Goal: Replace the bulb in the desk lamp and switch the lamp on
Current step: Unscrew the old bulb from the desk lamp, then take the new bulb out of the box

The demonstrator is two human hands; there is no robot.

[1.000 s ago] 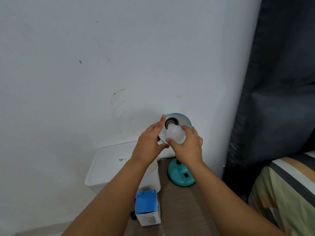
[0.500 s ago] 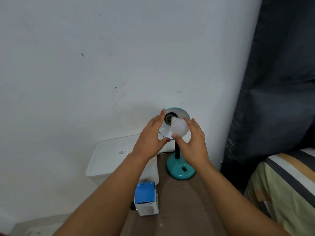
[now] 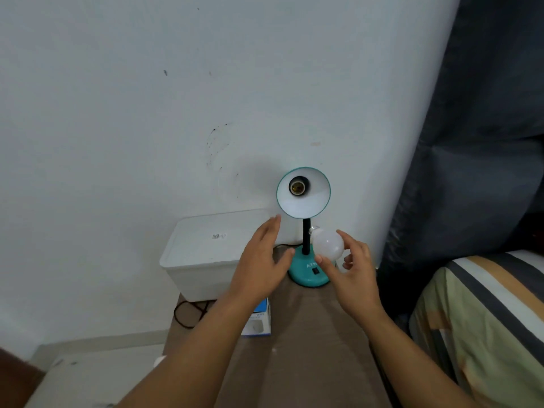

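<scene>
The bulb (image 3: 328, 244) is pinched between the thumb and fingers of the right hand (image 3: 351, 270), above the palm and in front of the lamp's (image 3: 304, 198) teal base (image 3: 309, 273), with its metal cap turned up and left. The left hand (image 3: 262, 260) is held open, fingers straight, below the shade (image 3: 315, 201) and touching nothing. The socket (image 3: 298, 186) inside the shade is seen bare. A blue box (image 3: 257, 320) lies under the left forearm.

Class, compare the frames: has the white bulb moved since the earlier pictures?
Yes. The bulb, pinched by the right hand, has come out of the socket and down, now beside the lamp's neck.
</scene>
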